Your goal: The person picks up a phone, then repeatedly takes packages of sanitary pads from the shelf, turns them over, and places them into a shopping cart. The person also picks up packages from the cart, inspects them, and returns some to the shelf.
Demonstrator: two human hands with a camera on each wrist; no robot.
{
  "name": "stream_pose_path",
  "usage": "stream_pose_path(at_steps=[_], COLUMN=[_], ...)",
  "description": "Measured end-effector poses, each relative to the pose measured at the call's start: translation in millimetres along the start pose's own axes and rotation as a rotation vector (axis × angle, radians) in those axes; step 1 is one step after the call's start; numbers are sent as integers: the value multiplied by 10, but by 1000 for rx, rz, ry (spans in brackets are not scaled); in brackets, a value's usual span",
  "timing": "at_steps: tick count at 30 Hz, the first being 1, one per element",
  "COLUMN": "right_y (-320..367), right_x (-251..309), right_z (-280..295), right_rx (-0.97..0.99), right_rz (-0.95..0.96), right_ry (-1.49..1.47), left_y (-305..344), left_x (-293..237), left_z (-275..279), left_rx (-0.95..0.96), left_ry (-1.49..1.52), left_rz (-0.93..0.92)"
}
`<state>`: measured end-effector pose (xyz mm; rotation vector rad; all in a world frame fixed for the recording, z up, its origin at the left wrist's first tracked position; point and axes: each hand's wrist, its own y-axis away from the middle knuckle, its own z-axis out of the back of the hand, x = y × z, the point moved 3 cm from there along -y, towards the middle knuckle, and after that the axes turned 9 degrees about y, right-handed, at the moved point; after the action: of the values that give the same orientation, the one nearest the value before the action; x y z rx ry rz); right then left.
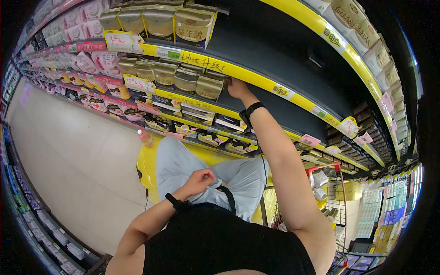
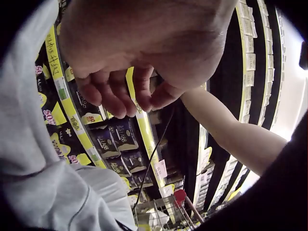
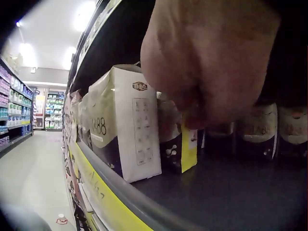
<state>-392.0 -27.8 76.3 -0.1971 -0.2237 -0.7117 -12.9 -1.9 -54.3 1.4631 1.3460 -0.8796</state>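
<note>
Inside the shelf bay, under the yellow-edged shelf (image 1: pixel 201 59), my right grip (image 3: pixel 211 62) reaches down over the pack with the yellow side (image 3: pixel 189 147). That pack stands upright just behind the white-sided pack (image 3: pixel 138 127), which sits close to the shelf lip, with other packs (image 3: pixel 260 130) deeper in. My fingertips are hidden against the yellow-sided pack, so I cannot tell how wide they are set or whether they have hold of it. My left grip (image 1: pixel 196 182) rests over my lap, its fingers loosely curled around nothing.

As I judge it, this wants a level wrist, since the shelf above leaves little headroom and the front pack crowds the way out. I'd settle fingers and thumb on opposite faces, low enough to take the body rather than the soft top, and squeeze only until the pack follows. The wrapping looks pliable, so a hard pinch would crease it. A small lift, clear of the front pack, should spare that one a knock over the lip. The thin cord (image 2: pixel 152 155) by my right arm deserves some slack too, as it could catch on a price tag.
</note>
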Motion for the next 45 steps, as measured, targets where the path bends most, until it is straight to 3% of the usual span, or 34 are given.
stream_pose_path(at_steps=[4,10,13,16,21,25,26,27,29,32,33,36,37,38,39,40,43,45], right_y=[-5,177,817,1762,3417,4468,4659,4866,5399,5835,6005,6646,7039,7441,7523,7526,7388,7244], right_x=[-19,-220,-330,-431,-873,-1282,-1290,-1336,-1727,-1834,-1929,-2266,-2566,-2848,-2929,-2808,-2549,-2516], right_z=[-97,-181,-71,208,420,819,991,1148,1200,1418,1440,1263,1088,921,879,918,953,858], right_rx=[-112,-51,-95,-132,-365,-603,-697,-727,-821,-718,-527,-203,189,410,641,450,591,704], right_rz=[47,3,42,-2,-431,-623,-737,-874,-926,-1190,-1321,-1643,-1327,-977,-1102,-1534,-1642,-1526], right_ry=[-20,-132,-645,-949,-899,-399,-520,-461,-524,-616,-632,-713,-332,115,216,81,39,27], left_y=[-35,-55,-44,-27,-173,-407,-496,-595,-747,-852,-869,-807,-753,-686,-643,-589,-363,-233], left_x=[12,-116,-104,27,256,255,193,113,-40,-237,-285,-299,-295,-296,-290,-242,-164,104], left_z=[22,12,37,141,257,91,45,-15,-109,-207,-225,-217,-180,-115,-54,24,212,448], left_rx=[-18,-12,-54,-64,-62,63,96,106,119,85,75,111,112,112,111,54,-86,-198], left_ry=[-72,-131,-110,74,140,125,67,75,85,83,82,17,4,-11,-22,-23,-28,95], left_rz=[-4,-6,-80,-21,90,110,102,70,9,-15,-23,-40,-34,-32,-38,-45,-66,12])
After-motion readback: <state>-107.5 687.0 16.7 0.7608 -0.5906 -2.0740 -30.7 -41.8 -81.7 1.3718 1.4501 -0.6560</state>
